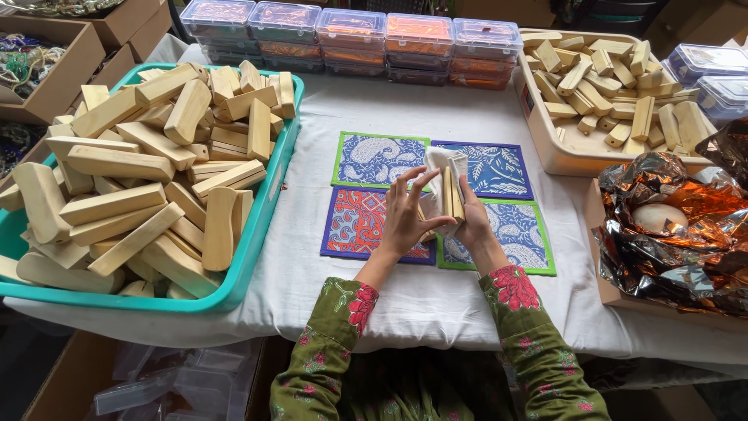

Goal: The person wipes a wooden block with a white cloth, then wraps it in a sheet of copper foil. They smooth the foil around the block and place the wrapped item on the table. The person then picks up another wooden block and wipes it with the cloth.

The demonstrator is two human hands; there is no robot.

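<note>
My right hand point(473, 222) clamps the pale wooden block point(450, 193), its long axis upright, above the patterned mats point(374, 160); my left hand point(405, 214), fingers spread, touches its left side; both equally near.

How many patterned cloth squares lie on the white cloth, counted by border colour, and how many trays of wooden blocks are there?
Green-bordered squares: 2
Purple-bordered squares: 2
Teal tray of blocks: 1
Beige tray of blocks: 1
Total: 6
</note>
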